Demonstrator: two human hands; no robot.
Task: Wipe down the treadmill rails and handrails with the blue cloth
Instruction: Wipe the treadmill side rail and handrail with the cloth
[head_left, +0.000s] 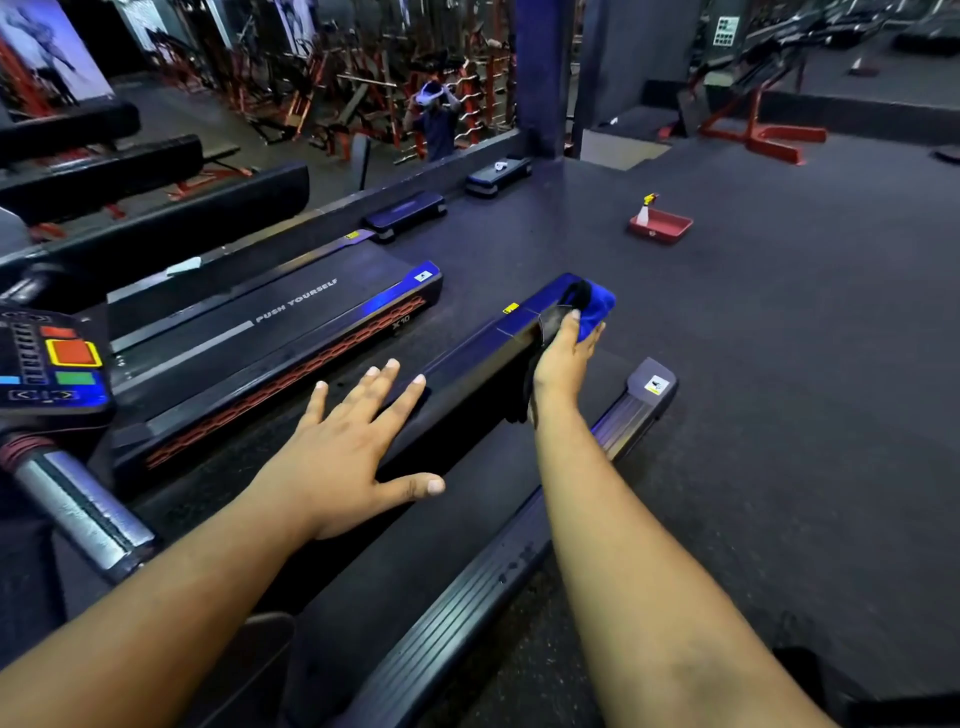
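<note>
The two bare forearms are closest to the camera, and they reach forward over the treadmill (467, 519).

The left hand (343, 457) has its fingers (382, 387) spread out straight. It holds nothing. The fingertips lie over the near part of the left rail (467, 353), but I cannot tell if they press on it or just float above it.

The right hand (563, 358) is farther away. Its fingers (574, 317) curl around the blue cloth (597, 312) and hold it on the far end of the same rail. The cloth sits right at the rail's tip, bunched up under the hand.

The rail is long and thin. It runs from near the person's body out to the far end, slanting up and to the right in the picture. So the long way of the rail points back toward the left hand. The right hand has the cloth, so it is the one to do the wiping. I think the next rub goes along the rail's length.

The right rail (519, 566) lies just beside the right arm and has no cloth on it.

Far off on the floor (779, 322), a spray bottle (644, 210) stands in a red tray (667, 228).
</note>
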